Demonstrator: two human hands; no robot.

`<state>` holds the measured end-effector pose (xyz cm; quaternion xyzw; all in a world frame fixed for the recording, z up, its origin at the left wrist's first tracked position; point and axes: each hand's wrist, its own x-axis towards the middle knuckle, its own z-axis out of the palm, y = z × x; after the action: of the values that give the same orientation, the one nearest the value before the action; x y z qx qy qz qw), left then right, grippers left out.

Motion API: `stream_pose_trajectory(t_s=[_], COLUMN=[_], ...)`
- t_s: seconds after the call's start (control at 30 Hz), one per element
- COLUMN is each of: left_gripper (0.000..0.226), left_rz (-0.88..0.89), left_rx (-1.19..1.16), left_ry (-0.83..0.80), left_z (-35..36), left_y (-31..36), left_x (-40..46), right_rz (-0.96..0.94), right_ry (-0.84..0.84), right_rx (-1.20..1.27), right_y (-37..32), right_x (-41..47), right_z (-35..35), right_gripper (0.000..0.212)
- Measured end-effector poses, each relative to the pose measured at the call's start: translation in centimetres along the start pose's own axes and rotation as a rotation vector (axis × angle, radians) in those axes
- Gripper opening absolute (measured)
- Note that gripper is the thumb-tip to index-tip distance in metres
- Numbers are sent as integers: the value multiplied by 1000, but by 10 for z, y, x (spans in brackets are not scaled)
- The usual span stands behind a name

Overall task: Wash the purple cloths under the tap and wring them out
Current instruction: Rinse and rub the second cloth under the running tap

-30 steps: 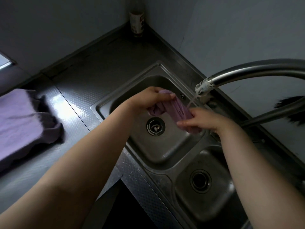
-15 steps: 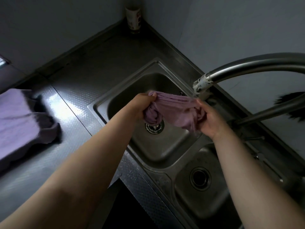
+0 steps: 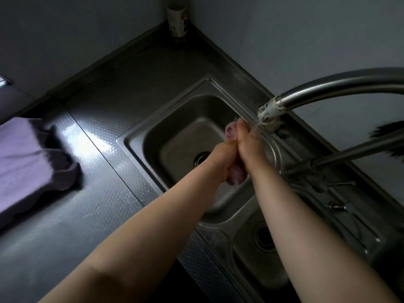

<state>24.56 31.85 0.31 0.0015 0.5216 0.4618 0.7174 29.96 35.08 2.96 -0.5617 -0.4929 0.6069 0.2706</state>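
Item: purple cloth (image 3: 234, 176), bunched, over the left basin of the sink (image 3: 140, 139), just under the tap (image 3: 271, 109) spout with water running onto it.

Grip, left hand (image 3: 220, 159): fingers curled round the lower bunch.

Grip, right hand (image 3: 248, 142): fingers wrapped round the upper end; a tuft shows at its 11 o'clock.

Item: second purple cloth (image 3: 26, 162), flat on the table (image 3: 105, 215), at 9 o'clock from the basin, well apart, untouched.

Item: bottle (image 3: 177, 20), corner, 12 o'clock.

Step in hand, as I judge it: rinsing and squeezing the first cloth. Next move calls for opposed twisting of my two grips over the basin.
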Motion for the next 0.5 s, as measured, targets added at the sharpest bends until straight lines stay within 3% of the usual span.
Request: stream_pose_trajectory(t_s=[0.17,0.3,0.4,0.5], left_gripper=[32,22,10,19], left_rz=[19,14,86,165], left_rx=[155,179,157,52], left_ry=[-32,-78,-41,26], left_z=[-14,-52,-77,-85], left_y=[-1,11,19,22], left_x=[-1,-3,0,3], right_rz=[36,112,247,236], right_ry=[97,124,-8,-188], right_rx=[-71,-282,-214,-62], right_y=[-6,-6,-3,7], right_x=[24,27,24,22], right_z=[-7,-33,-50,-64], right_gripper=[40,44,45,50])
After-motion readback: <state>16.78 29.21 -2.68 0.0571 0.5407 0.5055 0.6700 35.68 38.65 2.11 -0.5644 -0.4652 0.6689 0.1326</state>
